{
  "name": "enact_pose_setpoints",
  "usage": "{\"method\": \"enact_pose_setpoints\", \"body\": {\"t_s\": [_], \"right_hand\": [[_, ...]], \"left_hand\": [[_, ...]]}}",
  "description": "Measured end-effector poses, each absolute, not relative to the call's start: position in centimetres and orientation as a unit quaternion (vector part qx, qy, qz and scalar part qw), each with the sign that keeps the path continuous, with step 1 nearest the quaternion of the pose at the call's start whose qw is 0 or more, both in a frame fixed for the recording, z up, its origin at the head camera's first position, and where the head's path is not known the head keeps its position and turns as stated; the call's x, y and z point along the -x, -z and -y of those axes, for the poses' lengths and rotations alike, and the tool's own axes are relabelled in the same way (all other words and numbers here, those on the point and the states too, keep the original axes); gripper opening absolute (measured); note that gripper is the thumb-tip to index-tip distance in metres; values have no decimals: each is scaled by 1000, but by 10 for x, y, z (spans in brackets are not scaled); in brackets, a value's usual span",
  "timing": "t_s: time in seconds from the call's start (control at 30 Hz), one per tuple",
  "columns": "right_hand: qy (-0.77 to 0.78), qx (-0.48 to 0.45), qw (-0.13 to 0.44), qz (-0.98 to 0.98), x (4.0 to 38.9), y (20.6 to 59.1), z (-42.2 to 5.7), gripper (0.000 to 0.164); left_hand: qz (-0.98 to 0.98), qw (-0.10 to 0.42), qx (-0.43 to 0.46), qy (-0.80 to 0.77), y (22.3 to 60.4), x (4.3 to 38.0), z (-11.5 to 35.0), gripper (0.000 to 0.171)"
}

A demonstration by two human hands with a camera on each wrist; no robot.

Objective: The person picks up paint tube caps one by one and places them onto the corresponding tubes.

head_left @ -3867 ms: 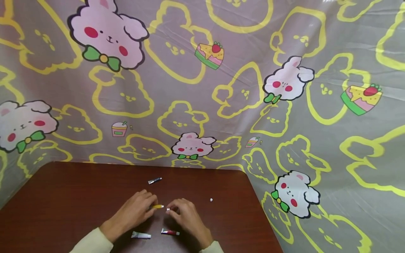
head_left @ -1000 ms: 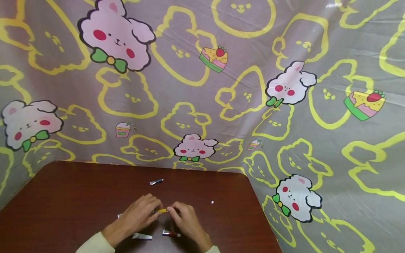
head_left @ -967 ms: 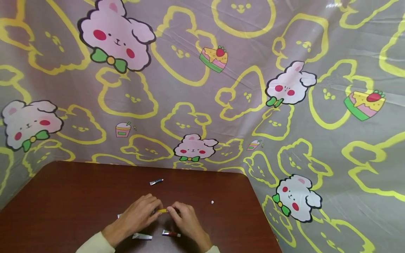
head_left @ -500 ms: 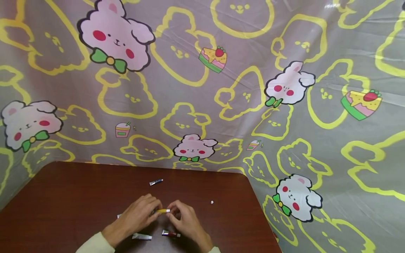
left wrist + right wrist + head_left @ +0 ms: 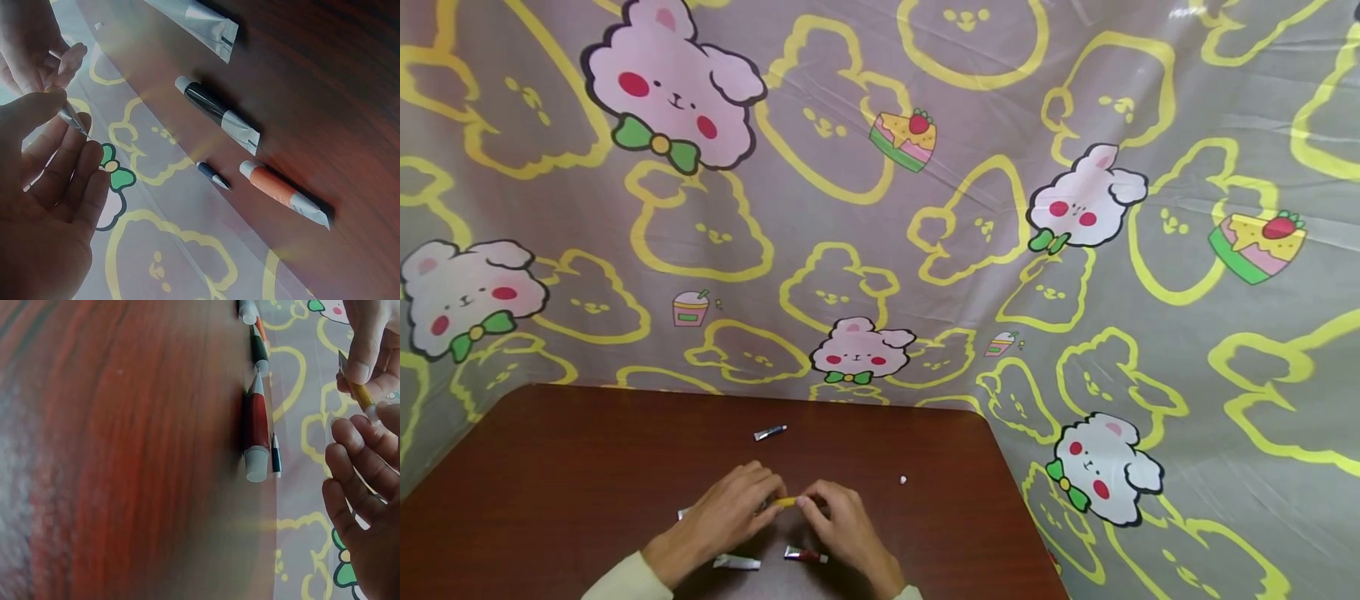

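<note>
My left hand (image 5: 722, 510) pinches a small yellow paint tube (image 5: 786, 502) near its flat silver end, above the table. At the tube's other end, the thumb and fingertips of my right hand (image 5: 848, 518) pinch the white cap (image 5: 372, 412). The cap is covered by those fingers in the head view. Below the hands lie a red paint tube (image 5: 805, 554) and a white-and-silver paint tube (image 5: 737, 562). In the left wrist view, a black tube (image 5: 205, 101) and an orange tube (image 5: 272, 187) lie side by side on the wood.
Farther back on the brown table (image 5: 587, 450) lies a dark blue tube (image 5: 771, 432). A small white piece (image 5: 903, 480) sits to the right of the hands. A cartoon-printed sheet (image 5: 955, 275) hangs around the table's back and right edges.
Earliest, the right hand held a small white cap apart from the yellow tube's tip. Half a second ago its fingers were spread around the white end; now they pinch it again. The left hand stays.
</note>
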State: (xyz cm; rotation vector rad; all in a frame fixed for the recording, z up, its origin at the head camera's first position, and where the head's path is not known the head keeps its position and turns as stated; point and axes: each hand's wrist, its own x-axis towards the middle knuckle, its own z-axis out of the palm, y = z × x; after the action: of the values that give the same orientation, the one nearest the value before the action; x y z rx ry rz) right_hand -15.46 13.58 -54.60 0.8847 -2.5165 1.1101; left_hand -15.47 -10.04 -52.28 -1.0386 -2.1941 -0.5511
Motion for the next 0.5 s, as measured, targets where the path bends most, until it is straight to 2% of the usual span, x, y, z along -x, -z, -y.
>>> {"method": "enact_pose_setpoints", "body": {"t_s": [0.13, 0.3, 0.43, 0.5], "right_hand": [[-361, -301, 138, 872, 155, 546, -137, 22], [-389, -299, 112, 864, 153, 544, -138, 13], [-418, -313, 95, 848, 152, 544, -138, 22], [-427, -316, 92, 842, 152, 544, -138, 20]], "left_hand": [[835, 321, 396, 208, 523, 155, 99, 28], [839, 321, 390, 202, 524, 155, 99, 30], [840, 322, 388, 201, 524, 155, 99, 30], [841, 321, 387, 201, 524, 154, 99, 29]]}}
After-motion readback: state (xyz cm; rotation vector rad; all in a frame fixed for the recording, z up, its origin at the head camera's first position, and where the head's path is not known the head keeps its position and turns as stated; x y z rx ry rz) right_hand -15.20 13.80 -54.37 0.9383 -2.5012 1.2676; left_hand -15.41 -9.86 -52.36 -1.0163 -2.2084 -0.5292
